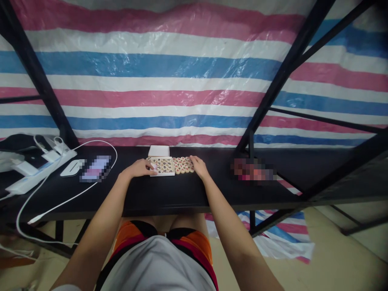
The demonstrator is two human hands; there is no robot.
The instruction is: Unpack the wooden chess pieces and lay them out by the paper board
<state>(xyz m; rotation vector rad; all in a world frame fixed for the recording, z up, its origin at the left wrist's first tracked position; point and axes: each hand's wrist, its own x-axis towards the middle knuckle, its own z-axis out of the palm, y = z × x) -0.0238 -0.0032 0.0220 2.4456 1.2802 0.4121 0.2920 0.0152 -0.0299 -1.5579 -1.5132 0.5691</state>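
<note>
A shallow white box [166, 174] lies on the black table in front of me, with rows of Chinese chess pieces [164, 164] marked in dark characters inside it. At the box's left edge, my left hand [140, 168] grips the rim between thumb and fingers. Something small and pinkish white [154, 166] shows by those fingertips; its kind is unclear. More round chess pieces [182, 165], with reddish marks, are packed together just right of the box. My right hand [197, 165] rests at their right side, fingers stretched out and touching the outer pieces.
Behind the box lies a white lid or second box [159, 150]. On the left are a phone [96, 167], a white flat device [72, 167], a power strip [36, 171] and a looping white cable [69, 197]. A blurred reddish object [251, 170] lies right. Black metal posts [273, 91] frame the table.
</note>
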